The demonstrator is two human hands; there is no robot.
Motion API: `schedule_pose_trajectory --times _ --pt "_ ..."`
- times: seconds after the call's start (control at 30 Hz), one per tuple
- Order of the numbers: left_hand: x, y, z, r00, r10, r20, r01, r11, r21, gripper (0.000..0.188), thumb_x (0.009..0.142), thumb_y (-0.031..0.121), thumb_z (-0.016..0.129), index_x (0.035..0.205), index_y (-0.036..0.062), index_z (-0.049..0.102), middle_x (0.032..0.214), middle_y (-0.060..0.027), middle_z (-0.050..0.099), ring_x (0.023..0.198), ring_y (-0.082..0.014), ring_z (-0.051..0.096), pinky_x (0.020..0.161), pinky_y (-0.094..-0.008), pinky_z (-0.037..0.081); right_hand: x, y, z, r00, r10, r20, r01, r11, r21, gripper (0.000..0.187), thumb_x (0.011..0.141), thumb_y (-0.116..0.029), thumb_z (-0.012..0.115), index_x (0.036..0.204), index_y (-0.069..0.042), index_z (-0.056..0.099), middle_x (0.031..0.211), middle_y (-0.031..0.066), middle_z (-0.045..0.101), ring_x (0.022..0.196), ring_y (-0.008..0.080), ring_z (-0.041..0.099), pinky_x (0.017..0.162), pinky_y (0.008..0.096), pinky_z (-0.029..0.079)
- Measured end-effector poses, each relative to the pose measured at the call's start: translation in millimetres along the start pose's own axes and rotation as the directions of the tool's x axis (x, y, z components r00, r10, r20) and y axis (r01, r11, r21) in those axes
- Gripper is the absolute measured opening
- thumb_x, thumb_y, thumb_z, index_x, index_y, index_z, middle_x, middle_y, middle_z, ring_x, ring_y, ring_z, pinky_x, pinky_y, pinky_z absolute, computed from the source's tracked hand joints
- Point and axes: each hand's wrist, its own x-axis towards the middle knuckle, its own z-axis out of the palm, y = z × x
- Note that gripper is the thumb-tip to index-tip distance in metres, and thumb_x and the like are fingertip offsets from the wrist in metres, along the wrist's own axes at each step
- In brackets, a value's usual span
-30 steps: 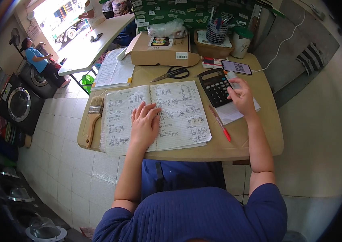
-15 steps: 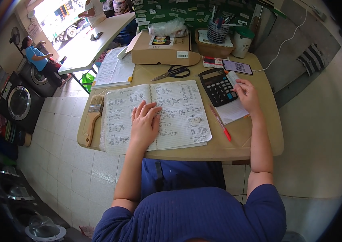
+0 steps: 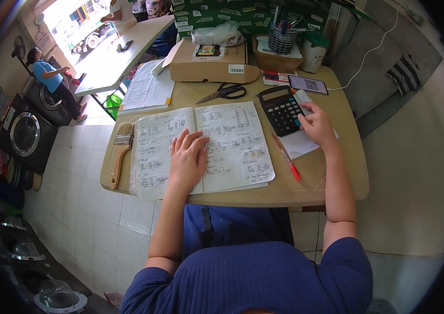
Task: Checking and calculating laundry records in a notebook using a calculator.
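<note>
My left hand (image 3: pixel 188 159) lies with its fingers stretched out on an open spiral notebook (image 3: pixel 232 172), whose lined pages carry handwritten columns. Over the right edge of a black desk calculator (image 3: pixel 279 111) is my right hand (image 3: pixel 317 125), a finger touching or just above the keys at the lower right. It grips nothing, and its fingers are slightly bent and apart. A small white object (image 3: pixel 302 96) sits beside the calculator, partly hidden by that hand. White paper (image 3: pixel 298 146) shows under the calculator's near end. A red-capped pen (image 3: pixel 287 161) rests between notebook and calculator.
Black-handled scissors (image 3: pixel 224 93) and a cardboard box (image 3: pixel 209 63) lie beyond the notebook. A paintbrush (image 3: pixel 121 157) is at its left. A phone (image 3: pixel 308 85) with a cable lies near a pen basket (image 3: pixel 282 41) and a jar (image 3: pixel 315 55). A person in blue (image 3: pixel 48 76) stands by washing machines.
My right hand has moved slightly down and left, from the white object toward the calculator's lower right keys. My left hand stays on the notebook. The person in blue has shifted posture.
</note>
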Motion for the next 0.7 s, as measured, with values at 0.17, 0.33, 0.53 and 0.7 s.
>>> schedule_pose_trajectory --times 0.17,0.33,0.53,0.7 --pt "-1.3 -0.3 -0.1 1.0 -0.006 -0.004 0.006 1.0 0.01 0.027 0.097 0.02 0.057 0.121 0.0149 0.068 0.138 -0.0065 0.059 0.145 -0.0358 0.04 0.122 -0.0541 0.023 2.9 -20.9 -0.2 0.992 0.099 0.073 -0.108 0.984 0.143 0.028 0.095 -0.015 0.067 0.076 0.005 0.071 0.133 0.0175 0.062 0.109 0.0287 0.067 0.084 0.0374 0.051" --pt "-1.2 -0.7 0.1 1.0 0.001 -0.005 -0.001 1.0 0.012 0.027 0.098 0.02 0.057 0.121 0.0148 0.068 0.138 -0.0062 0.059 0.145 -0.0356 0.04 0.122 -0.0542 0.023 0.3 -15.6 10.2 0.999 0.013 0.039 -0.018 0.99 0.14 0.02 0.095 -0.012 0.066 0.084 0.003 0.073 0.139 0.0172 0.056 0.123 0.0291 0.06 0.097 0.0386 0.049" --pt "-1.1 -3.0 1.4 1.0 0.001 0.001 -0.001 1.0 0.008 0.027 0.098 0.02 0.056 0.122 0.0148 0.068 0.139 -0.006 0.059 0.145 -0.0354 0.039 0.122 -0.0542 0.023 0.0 -26.3 11.5 0.988 -0.145 0.049 0.139 0.984 0.115 0.012 0.092 -0.011 0.07 0.089 -0.001 0.077 0.144 0.0156 0.054 0.135 0.0341 0.05 0.111 0.0422 0.04" --pt "-1.1 -2.2 1.5 1.0 -0.001 -0.005 0.001 1.0 0.009 0.027 0.098 0.02 0.057 0.121 0.0148 0.069 0.138 -0.0064 0.059 0.145 -0.0354 0.039 0.122 -0.0542 0.023 -1.1 -35.9 14.9 0.97 -0.244 0.018 0.244 0.969 -0.028 0.01 0.087 -0.017 0.076 0.086 -0.007 0.079 0.143 0.0111 0.057 0.134 0.0357 0.048 0.113 0.0469 0.034"
